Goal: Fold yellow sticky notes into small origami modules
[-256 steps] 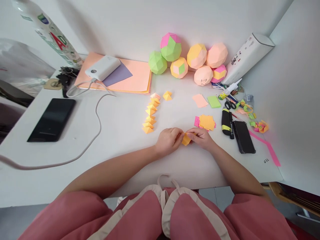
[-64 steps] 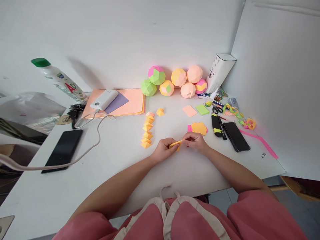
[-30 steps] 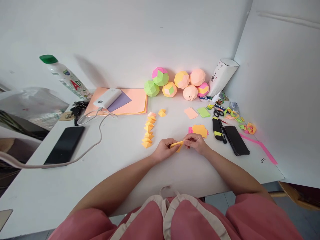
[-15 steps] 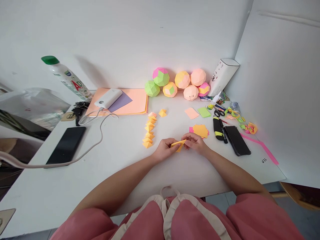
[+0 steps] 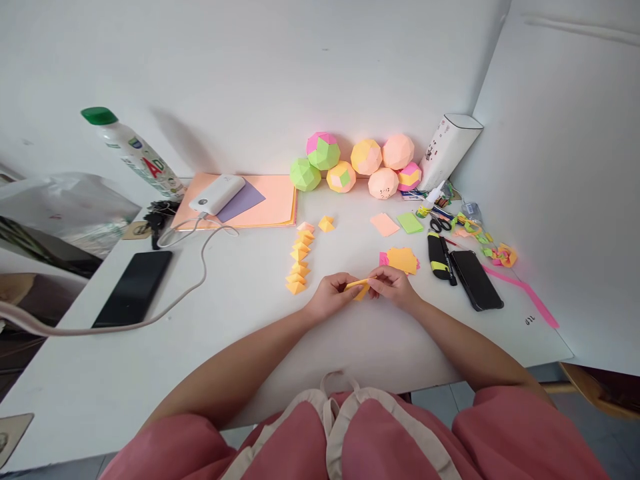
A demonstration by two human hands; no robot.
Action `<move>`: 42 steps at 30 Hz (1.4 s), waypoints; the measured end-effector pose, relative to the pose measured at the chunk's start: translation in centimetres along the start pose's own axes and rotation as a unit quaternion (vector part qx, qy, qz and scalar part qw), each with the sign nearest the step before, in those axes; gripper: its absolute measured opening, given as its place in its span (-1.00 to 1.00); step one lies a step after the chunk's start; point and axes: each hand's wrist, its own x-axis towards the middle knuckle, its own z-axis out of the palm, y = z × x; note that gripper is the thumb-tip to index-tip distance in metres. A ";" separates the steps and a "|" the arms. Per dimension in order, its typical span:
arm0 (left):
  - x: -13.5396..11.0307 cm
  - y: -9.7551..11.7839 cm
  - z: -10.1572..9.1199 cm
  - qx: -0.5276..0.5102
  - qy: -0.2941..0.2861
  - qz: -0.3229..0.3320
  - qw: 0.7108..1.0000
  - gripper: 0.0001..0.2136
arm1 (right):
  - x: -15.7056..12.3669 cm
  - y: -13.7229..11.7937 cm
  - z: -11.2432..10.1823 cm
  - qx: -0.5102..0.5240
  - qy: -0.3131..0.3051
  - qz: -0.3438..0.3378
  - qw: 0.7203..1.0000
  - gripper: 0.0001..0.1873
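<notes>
Between my hands is a piece of folded orange paper (image 5: pixel 361 291), held a little above the white desk. My left hand (image 5: pixel 333 295) pinches its left side, thumb along the front. My right hand (image 5: pixel 393 287) grips the right end between thumb and fingers. Left of my hands runs a column of small folded orange paper pieces (image 5: pixel 299 269), with a peach one (image 5: pixel 305 227) at its far end. Another orange piece (image 5: pixel 327 223) sits apart from them. Just beyond my right hand lies a stack of orange and pink paper (image 5: pixel 403 261).
Several faceted paper balls (image 5: pixel 367 157) are stacked by the wall. Peach (image 5: pixel 385 225) and green sheets (image 5: pixel 410 223) lie nearer. At right are scissors (image 5: pixel 440 225), a box cutter (image 5: pixel 438 255) and a phone (image 5: pixel 476 280). A cable (image 5: pixel 200 283) crosses the left side from a power bank (image 5: pixel 218 194).
The right thumb has moved onto the front of the folded paper, and the right fingers have closed in on its end. The view has shifted very slightly.
</notes>
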 end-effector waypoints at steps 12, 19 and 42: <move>0.2 0.2 0.0 -0.018 0.021 0.005 1.000 -0.73 | 0.0 0.4 0.1 -0.026 -0.003 0.004 1.000 -0.80; 0.2 0.9 0.1 -0.054 0.061 -0.026 0.996 -0.71 | 0.1 0.6 0.0 -0.023 0.005 0.016 1.000 -0.79; 0.1 0.4 0.4 0.019 0.041 0.050 0.998 -0.87 | 0.1 0.3 0.2 -0.053 -0.025 0.009 0.998 -0.80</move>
